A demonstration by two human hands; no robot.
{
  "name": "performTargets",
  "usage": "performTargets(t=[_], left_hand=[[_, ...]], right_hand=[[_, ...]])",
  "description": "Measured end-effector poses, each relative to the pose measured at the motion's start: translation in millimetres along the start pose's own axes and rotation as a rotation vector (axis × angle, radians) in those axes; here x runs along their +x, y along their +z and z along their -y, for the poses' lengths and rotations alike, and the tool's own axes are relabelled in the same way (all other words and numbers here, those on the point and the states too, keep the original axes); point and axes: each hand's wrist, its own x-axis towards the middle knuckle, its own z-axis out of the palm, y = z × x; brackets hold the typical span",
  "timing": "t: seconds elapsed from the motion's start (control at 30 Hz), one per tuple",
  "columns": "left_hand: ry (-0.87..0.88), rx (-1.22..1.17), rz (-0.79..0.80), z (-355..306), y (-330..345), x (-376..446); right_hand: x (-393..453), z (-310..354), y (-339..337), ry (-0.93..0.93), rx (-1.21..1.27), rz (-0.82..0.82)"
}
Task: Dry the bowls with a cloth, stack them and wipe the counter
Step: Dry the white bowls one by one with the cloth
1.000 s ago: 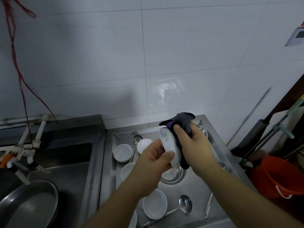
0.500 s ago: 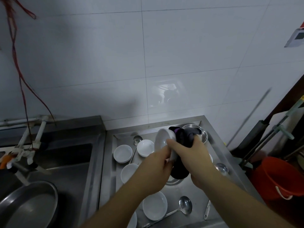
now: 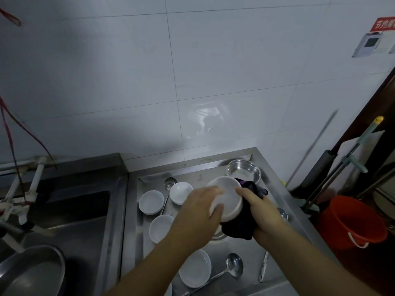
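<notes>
While a white bowl (image 3: 227, 199) was held above the steel counter (image 3: 275, 201), bottom side toward the camera, the left hand (image 3: 198, 218) curled around its near-left rim and the right hand (image 3: 264, 218) gripped a dark cloth (image 3: 239, 228) against the bowl's right side, thumb laid on the bowl's base. The cloth hung bunched beneath the bowl and showed again beyond the right fingers. Four more white bowls lay on the counter to the left and below: one (image 3: 151, 202) near the sink edge, one (image 3: 180, 192) just behind the left hand, one (image 3: 160, 228) beside the left wrist, and one (image 3: 195, 268) between the forearms. A steel bowl (image 3: 243, 171) stood at the back corner, just beyond the cloth. A ladle (image 3: 232, 267) rested near the front edge. An orange bucket (image 3: 350, 221) sat on the floor to the right, and a sink (image 3: 70, 210) lay to the left.
</notes>
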Motion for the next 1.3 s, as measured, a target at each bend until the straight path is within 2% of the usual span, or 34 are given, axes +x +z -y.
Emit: performTargets(t=[0.07, 0.13, 0.2, 0.27, 0.33, 0.53, 0.8, 0.9, 1.03, 1.3], left_hand=[[-0.146, -0.102, -0.091, 8, 6, 7], [-0.371, -0.292, -0.049, 11, 15, 14], [-0.580, -0.579, 0.037, 11, 27, 21], [-0.767, -0.992, 0.076, 7, 40, 28], [-0.800, -1.194, 0.088, 3, 52, 34], [-0.783, -1.105, 0.087, -5, 88, 60], [-0.922, -1.048, 0.122, -15, 159, 88], [-0.978, -1.040, 0.133, -20, 187, 100], [-1.076, -1.067, 0.052, -23, 214, 122], [-1.175, -1.125, -0.058, -11, 258, 168]], right_hand=[[6, 3, -9, -0.003, 0.045, -0.013], [12, 7, -20, 0.012, 0.080, -0.033], [18, 10, -32, 0.040, 0.084, -0.037], [24, 12, -43, 0.065, 0.072, -0.023], [31, 13, -56, 0.076, 0.058, -0.034], [63, 21, -100, 0.048, -0.084, -0.142], [108, 24, -151, 0.015, -0.519, -0.295], [129, 23, -169, 0.050, -0.556, -0.296], [162, 30, -188, 0.092, -0.543, -0.237], [237, 37, -207, 0.058, -0.783, -0.143]])
